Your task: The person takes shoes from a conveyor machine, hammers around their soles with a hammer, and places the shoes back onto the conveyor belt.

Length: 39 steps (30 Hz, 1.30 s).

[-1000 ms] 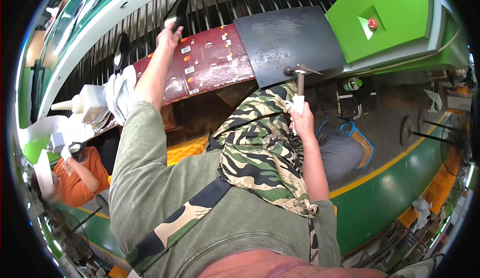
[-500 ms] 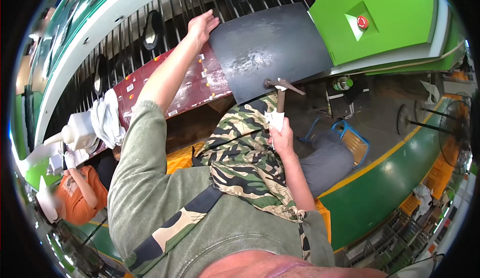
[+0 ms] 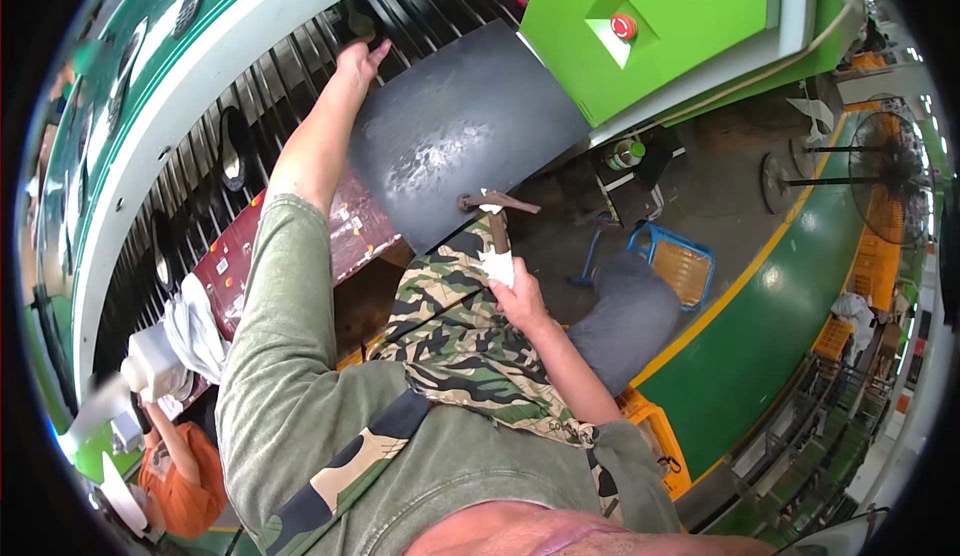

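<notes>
My left hand [image 3: 361, 59] reaches over the rollers, right at the near end of a dark shoe [image 3: 361, 24]. Its thumb stands apart from the fingers; whether the fingertips touch the shoe I cannot tell. My right hand [image 3: 521, 299] is closed around the handle of a hammer [image 3: 498, 201], which has white wrapping at the grip. The hammer's head rests at or just above the near edge of a worn black sheet [image 3: 450, 126]. A camouflage apron [image 3: 450, 306] covers my lap.
More shoes [image 3: 232, 148] lie on the roller conveyor [image 3: 285, 86]. A maroon board [image 3: 345, 226] adjoins the black sheet. At right are a green machine housing [image 3: 680, 16] with a red stop button [image 3: 623, 27], a blue-framed stool [image 3: 683, 268] and a fan [image 3: 885, 176]. A person in orange [image 3: 185, 481] works at left.
My left hand has moved from beside the black sheet's far corner out over the rollers to the shoe. The view has shifted to the right. My right hand still grips the hammer.
</notes>
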Available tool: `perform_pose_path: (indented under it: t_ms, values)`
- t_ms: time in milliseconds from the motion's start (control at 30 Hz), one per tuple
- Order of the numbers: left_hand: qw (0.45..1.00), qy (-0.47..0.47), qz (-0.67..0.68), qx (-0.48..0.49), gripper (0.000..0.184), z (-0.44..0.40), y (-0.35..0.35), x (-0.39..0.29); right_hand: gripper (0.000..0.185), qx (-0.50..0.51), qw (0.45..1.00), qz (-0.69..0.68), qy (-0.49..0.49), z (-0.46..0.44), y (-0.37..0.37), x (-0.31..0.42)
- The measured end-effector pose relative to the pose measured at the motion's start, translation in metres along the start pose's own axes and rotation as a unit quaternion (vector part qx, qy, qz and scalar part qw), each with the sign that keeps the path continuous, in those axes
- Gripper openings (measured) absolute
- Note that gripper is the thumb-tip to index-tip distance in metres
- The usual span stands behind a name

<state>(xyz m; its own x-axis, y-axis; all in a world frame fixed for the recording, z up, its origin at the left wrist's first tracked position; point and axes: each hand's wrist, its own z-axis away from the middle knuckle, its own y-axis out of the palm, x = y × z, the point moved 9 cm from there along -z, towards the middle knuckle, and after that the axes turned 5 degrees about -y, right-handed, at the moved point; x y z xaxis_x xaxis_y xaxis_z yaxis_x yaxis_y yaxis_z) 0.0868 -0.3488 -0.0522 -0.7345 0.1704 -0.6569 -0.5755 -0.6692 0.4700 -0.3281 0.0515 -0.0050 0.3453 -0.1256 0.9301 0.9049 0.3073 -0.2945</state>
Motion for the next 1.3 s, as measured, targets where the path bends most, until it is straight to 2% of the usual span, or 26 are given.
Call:
perform_pose_path:
  t_ms: [33,100,167,233,333,367,467,600,633,700,733,767,833,900,967,1033,1100,1167,1200,1300]
  values:
    - [1.000,0.007,0.010,0.004,0.027,0.006,-0.006,-0.007,0.029,-0.008,1.000,0.003,-0.027,-0.001,-0.001,0.001]
    - [1.000,-0.002,-0.029,0.004,0.028,0.042,-0.015,-0.023,0.029,0.013,0.999,-0.020,0.021,0.000,-0.002,0.008]
    - [0.993,-0.045,-0.059,0.090,0.033,0.071,-0.029,-0.032,0.029,0.006,0.999,-0.036,0.036,0.001,-0.002,0.011]
    - [0.985,-0.057,-0.135,0.096,0.029,0.115,-0.053,-0.050,0.028,0.001,0.998,-0.062,0.017,-0.002,0.001,0.000]
    - [0.946,0.000,-0.307,0.102,0.023,0.199,-0.069,-0.087,0.026,0.002,0.997,-0.073,0.017,-0.004,0.000,-0.002]
    - [0.918,0.023,-0.378,0.118,0.022,0.228,-0.065,-0.100,0.025,0.000,0.996,-0.087,0.015,-0.004,0.000,-0.003]
    - [0.764,0.120,-0.621,0.127,0.029,0.281,-0.043,-0.125,0.024,-0.002,0.997,-0.075,0.021,-0.006,0.000,-0.003]
    - [0.570,0.270,-0.764,0.137,0.030,0.358,0.016,-0.130,0.029,-0.008,0.998,-0.067,-0.007,-0.004,-0.001,0.008]
    - [0.570,0.275,-0.762,0.138,0.030,0.369,0.026,-0.130,0.029,-0.011,0.998,-0.065,-0.011,-0.001,-0.001,0.008]
    - [0.484,0.340,-0.788,0.173,0.033,0.394,0.053,-0.124,0.025,-0.002,0.994,-0.109,0.017,0.002,-0.001,0.009]
    - [0.505,0.324,-0.781,0.173,0.035,0.394,0.057,-0.120,0.025,-0.002,0.995,-0.104,0.011,0.000,-0.004,0.014]
    - [0.469,0.405,-0.760,0.196,0.034,0.403,0.066,-0.115,0.025,-0.003,0.991,-0.129,0.024,-0.001,-0.005,0.014]
    - [0.480,0.452,-0.717,0.227,0.035,0.408,0.074,-0.100,0.025,-0.004,0.982,-0.182,0.053,-0.002,-0.006,0.013]
    - [0.526,0.504,-0.636,0.255,0.037,0.407,0.074,-0.085,0.023,-0.025,0.993,-0.116,0.021,-0.007,-0.027,0.047]
    - [0.602,0.460,-0.603,0.250,0.040,0.390,0.066,-0.070,0.023,-0.033,0.994,-0.088,-0.055,-0.016,-0.051,0.097]
    - [0.727,0.393,-0.457,0.328,0.038,0.364,0.055,-0.053,0.024,-0.040,0.988,-0.049,-0.138,-0.019,-0.075,0.177]
    - [0.761,0.366,-0.395,0.361,0.039,0.347,0.051,-0.039,0.025,-0.036,0.976,0.020,-0.212,-0.022,-0.094,0.250]
    - [0.767,0.370,-0.395,0.345,0.040,0.345,0.052,-0.034,0.028,-0.075,0.948,0.053,-0.306,-0.019,-0.103,0.311]
    - [0.770,0.370,-0.390,0.344,0.040,0.347,0.053,-0.033,0.029,-0.095,0.933,0.055,-0.342,-0.022,-0.103,0.326]
    - [0.787,0.353,-0.366,0.349,0.038,0.347,0.053,-0.032,0.029,-0.124,0.923,0.083,-0.354,-0.040,-0.084,0.308]
